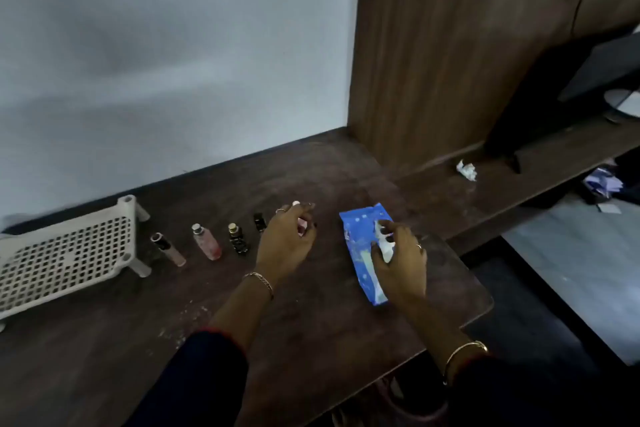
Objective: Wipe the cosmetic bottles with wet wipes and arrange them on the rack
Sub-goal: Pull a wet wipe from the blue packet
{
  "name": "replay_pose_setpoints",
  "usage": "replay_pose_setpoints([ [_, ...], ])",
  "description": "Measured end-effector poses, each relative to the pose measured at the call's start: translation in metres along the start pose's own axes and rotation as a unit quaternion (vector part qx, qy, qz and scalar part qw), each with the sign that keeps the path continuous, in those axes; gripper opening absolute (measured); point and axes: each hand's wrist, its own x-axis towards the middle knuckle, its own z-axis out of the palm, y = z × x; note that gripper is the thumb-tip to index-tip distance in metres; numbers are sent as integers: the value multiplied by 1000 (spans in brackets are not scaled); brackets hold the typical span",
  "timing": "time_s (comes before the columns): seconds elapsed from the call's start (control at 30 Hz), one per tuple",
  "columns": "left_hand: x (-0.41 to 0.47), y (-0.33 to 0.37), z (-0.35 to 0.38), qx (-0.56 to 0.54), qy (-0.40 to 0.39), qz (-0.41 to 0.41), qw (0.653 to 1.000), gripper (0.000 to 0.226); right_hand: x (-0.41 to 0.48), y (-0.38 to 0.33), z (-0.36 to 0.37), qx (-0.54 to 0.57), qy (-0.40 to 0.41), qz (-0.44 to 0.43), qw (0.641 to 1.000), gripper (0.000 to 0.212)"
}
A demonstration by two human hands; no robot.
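Blue plastic pack of wet wipes (356, 236) flat on the dark brown wooden tabletop (311, 315), one white wipe (383, 248) coming out of its opening, my right hand (403, 262) pinching this wipe, my left hand (284, 244) curled around a small pink cosmetic bottle (302, 227), row of four more small bottles (207, 243) just left of it, white perforated plastic rack (62, 253) further left.

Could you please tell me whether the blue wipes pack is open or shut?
Open: a white wipe sticks out of the blue pack, pinched by the right hand.
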Motion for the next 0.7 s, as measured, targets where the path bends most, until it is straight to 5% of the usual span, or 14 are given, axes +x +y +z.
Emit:
replay_pose_setpoints([
  [0.2, -7, -5, 44, -58, -134, -22, 989, 46, -5, 42, -12, -36, -14, 142, 989, 33],
  [0.53, -18, -4, 86, -60, -274, -30, 959, 53, 4, 64, -8, -79, -111, 194, 972, 32],
  [0.7, -20, -13, 93, -28, -291, -43, 955, 57, 13, 60, -8, -98, -110, 134, 980, 47],
])
